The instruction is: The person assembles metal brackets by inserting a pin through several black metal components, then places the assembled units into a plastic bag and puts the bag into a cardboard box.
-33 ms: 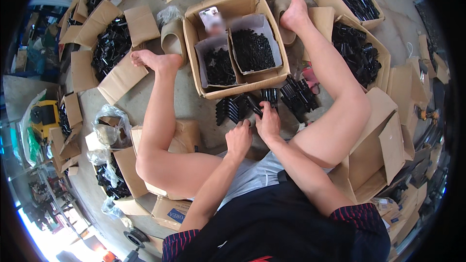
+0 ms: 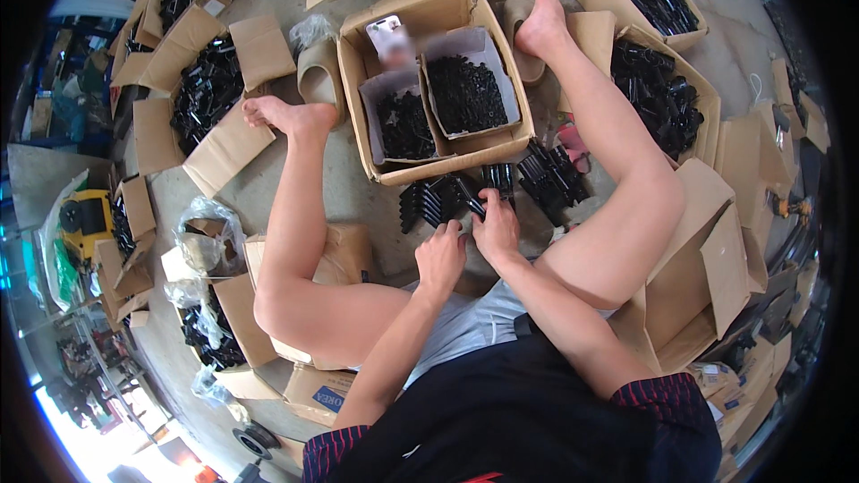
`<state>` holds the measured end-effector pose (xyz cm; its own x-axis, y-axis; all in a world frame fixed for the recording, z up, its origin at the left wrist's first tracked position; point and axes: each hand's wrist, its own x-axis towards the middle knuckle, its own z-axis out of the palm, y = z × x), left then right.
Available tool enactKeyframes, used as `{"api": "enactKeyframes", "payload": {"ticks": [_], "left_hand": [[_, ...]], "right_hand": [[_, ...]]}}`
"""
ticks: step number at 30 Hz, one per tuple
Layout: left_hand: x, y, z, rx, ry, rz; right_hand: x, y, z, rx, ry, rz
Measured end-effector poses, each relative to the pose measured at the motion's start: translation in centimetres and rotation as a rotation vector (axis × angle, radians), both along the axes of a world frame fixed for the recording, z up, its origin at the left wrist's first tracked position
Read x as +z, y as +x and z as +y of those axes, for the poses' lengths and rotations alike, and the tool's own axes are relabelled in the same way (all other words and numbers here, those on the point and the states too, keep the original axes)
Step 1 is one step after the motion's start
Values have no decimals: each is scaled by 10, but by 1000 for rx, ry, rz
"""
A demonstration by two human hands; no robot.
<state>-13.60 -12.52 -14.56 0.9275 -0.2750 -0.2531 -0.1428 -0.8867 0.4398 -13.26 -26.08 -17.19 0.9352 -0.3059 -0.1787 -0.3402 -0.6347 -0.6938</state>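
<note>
My right hand [image 2: 496,229] is closed round a black ridged plastic part [image 2: 467,193] just below the carton. Beside it, my left hand [image 2: 440,259] has its fingers curled and pressed together close to the right fingertips. What it pinches, if anything, is hidden. To the left of the held part lies a row of black ridged parts [image 2: 424,204] on the floor. More black tubular parts [image 2: 549,175] are grouped to the right. Ahead stands an open carton [image 2: 385,177] with two inner boxes of small black pieces [image 2: 467,95].
A phone [image 2: 386,36] lies in the carton's far left corner. Open cartons of black parts [image 2: 208,89] stand at left, and others [image 2: 658,94] at right. An open carton [image 2: 680,304] is by my right knee. Slippers [image 2: 319,76] flank the middle carton; my bare legs stretch either side.
</note>
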Motion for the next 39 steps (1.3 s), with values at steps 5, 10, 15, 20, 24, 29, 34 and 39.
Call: {"api": "enactKeyframes", "payload": {"ticks": [5, 10, 15, 20, 24, 29, 34, 39], "left_hand": [[48, 11, -1, -107, -42, -436], [41, -1, 14, -213, 1, -82], [73, 27, 27, -220, -468, 583], [89, 50, 29, -129, -898, 1032], [97, 73, 31, -119, -935, 1098], [105, 101, 43, -87, -1261, 1220], [112, 105, 51, -21, -1438, 1192], [98, 95, 64, 266, -1716, 1190]], "right_hand": [[49, -7, -9, -70, 250, 135], [82, -4, -26, 12, 472, 303], [97, 4, -51, 304, 609, 66], [151, 22, -53, 299, 722, 177], [163, 31, -55, 260, 521, -41], [173, 54, -64, 108, 728, -208], [189, 74, -51, 225, 921, -352], [192, 90, -28, 445, 927, -264]]}}
